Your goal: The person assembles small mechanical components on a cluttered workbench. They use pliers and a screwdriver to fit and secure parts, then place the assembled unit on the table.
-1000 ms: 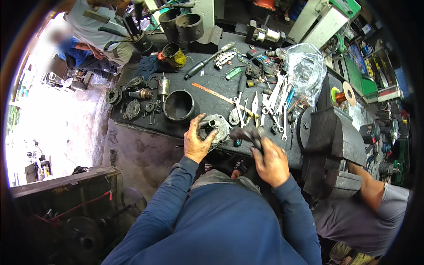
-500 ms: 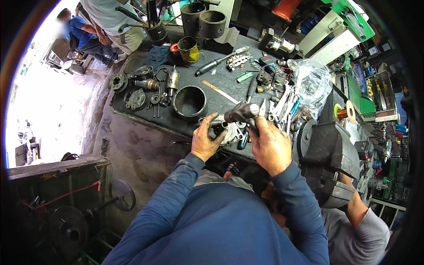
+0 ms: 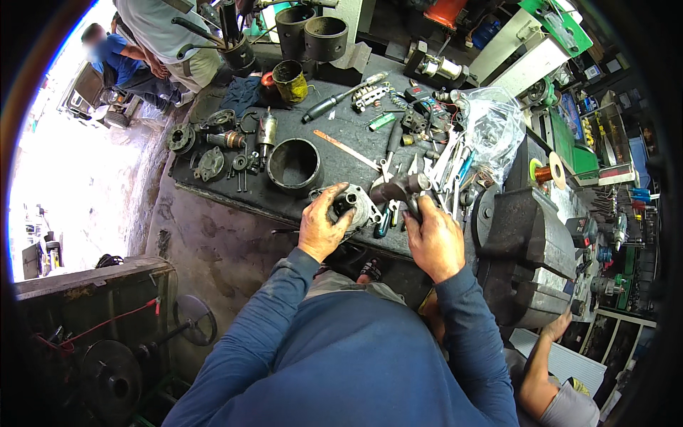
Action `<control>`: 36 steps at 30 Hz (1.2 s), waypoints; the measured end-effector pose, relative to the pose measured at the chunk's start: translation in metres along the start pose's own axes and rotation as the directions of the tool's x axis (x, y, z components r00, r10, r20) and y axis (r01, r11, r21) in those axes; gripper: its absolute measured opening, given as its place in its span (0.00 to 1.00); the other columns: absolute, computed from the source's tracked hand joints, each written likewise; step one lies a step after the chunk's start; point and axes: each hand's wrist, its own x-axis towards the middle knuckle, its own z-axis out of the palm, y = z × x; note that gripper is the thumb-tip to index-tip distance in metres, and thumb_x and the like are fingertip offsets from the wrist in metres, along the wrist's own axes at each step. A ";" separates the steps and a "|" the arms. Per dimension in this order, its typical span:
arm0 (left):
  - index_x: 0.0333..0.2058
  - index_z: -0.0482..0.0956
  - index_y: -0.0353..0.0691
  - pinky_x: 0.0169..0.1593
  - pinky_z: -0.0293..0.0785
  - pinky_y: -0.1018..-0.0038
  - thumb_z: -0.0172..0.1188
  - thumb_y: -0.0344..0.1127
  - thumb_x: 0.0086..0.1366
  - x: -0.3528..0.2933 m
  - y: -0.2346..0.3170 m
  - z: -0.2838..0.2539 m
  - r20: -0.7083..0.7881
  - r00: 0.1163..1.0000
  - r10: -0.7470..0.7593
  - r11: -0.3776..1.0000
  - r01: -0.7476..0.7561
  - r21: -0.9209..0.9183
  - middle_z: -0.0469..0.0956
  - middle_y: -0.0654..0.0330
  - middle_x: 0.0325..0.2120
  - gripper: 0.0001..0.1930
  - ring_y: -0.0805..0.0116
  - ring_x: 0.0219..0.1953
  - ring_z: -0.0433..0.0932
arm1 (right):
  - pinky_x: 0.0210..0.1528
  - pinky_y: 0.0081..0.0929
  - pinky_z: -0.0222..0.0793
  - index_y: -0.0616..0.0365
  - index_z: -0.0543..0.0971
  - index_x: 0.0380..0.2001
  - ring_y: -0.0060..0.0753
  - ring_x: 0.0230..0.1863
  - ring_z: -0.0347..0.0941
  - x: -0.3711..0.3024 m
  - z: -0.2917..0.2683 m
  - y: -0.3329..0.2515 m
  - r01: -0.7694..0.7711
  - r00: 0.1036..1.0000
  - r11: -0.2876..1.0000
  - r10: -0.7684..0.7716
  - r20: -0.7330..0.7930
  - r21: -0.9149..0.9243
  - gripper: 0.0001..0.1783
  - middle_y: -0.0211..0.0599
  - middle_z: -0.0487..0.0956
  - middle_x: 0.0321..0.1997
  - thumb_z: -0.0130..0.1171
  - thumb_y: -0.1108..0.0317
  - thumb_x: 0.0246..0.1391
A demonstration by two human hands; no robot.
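Observation:
In my right hand (image 3: 437, 242) is a hammer (image 3: 402, 188), its dark, worn head hanging just to the right of a grey metal housing (image 3: 367, 212). The housing sits at the front edge of the workbench. My left hand (image 3: 321, 228) curls over the housing's left side, thumb and forefinger closed about a small dark socket-like piece (image 3: 351, 200) standing at its centre. The palm covers much of the housing. Behind my left hand stands a wide dark metal cylinder (image 3: 318, 169).
Motor parts (image 3: 212, 164) lie at the bench's left. Wrenches (image 3: 449, 171), a ratchet (image 3: 329, 107) and a plastic bag (image 3: 494, 124) spread to the right. A large vise (image 3: 526, 228) stands at my right, a co-worker's arm (image 3: 544, 363) beside it. Other people (image 3: 160, 35) are at the upper left.
The hammer head has shifted right, away from the small piece, and tilted. My left hand keeps its place on the housing. The co-worker's arm at the right has moved, and the whole view has shifted slightly.

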 end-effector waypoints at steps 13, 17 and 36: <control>0.58 0.77 0.30 0.59 0.77 0.74 0.66 0.31 0.75 -0.006 -0.010 -0.013 0.016 0.980 -0.200 0.866 0.185 -0.464 0.83 0.58 0.49 0.18 0.73 0.52 0.81 | 0.36 0.56 0.70 0.59 0.77 0.40 0.65 0.32 0.79 -0.039 0.008 0.030 -0.127 0.990 0.988 0.121 0.073 0.090 0.14 0.51 0.80 0.25 0.67 0.60 0.64; 0.59 0.77 0.28 0.59 0.76 0.73 0.66 0.32 0.75 0.006 -0.013 -0.013 0.107 0.979 -0.176 0.896 0.204 -0.393 0.84 0.56 0.49 0.19 0.71 0.53 0.81 | 0.38 0.57 0.75 0.58 0.76 0.39 0.65 0.37 0.82 -0.032 0.000 0.024 -0.098 0.988 0.995 0.094 0.125 0.025 0.13 0.52 0.84 0.33 0.65 0.61 0.64; 0.58 0.80 0.31 0.57 0.79 0.67 0.69 0.33 0.71 0.021 -0.011 -0.028 0.213 0.966 -0.150 0.988 0.155 -0.007 0.87 0.46 0.48 0.20 0.58 0.51 0.88 | 0.36 0.55 0.77 0.55 0.76 0.41 0.59 0.34 0.83 0.034 -0.004 -0.046 0.199 0.979 0.977 -0.201 -0.017 -0.079 0.10 0.47 0.84 0.34 0.62 0.61 0.65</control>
